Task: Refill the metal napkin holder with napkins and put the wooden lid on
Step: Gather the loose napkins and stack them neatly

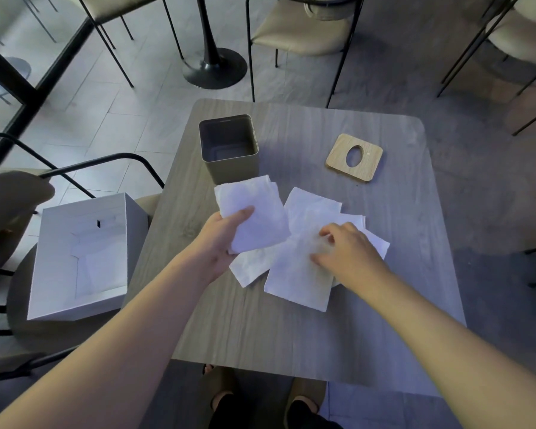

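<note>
the metal napkin holder [228, 149] is standing upright near the far left corner of the table [291, 329], its open mouth facing up and nothing being seen inside it, so the refilling is judged as not yet begun. its body is reading as roughly square, with no clear long axis beyond the upright one. just in front of it, a small stack of napkins [254, 213] is being held by the left hand [226, 239], thumb closed over the near edge, one corner of the stack pointing toward the holder. more napkins, the loose napkins [300, 274], are lying fanned and overlapping at the middle of the table, and one is being pinched at by the fingertips of the right hand [344, 249]; whether it is actually gripped cannot be told. the wooden lid [354, 157] is lying flat toward the far right corner, well apart from the holder, its oval hole upward. gathering, loading and lidding are all judged as remaining. a white box [84, 255] is sitting on a chair off the left edge.
</note>
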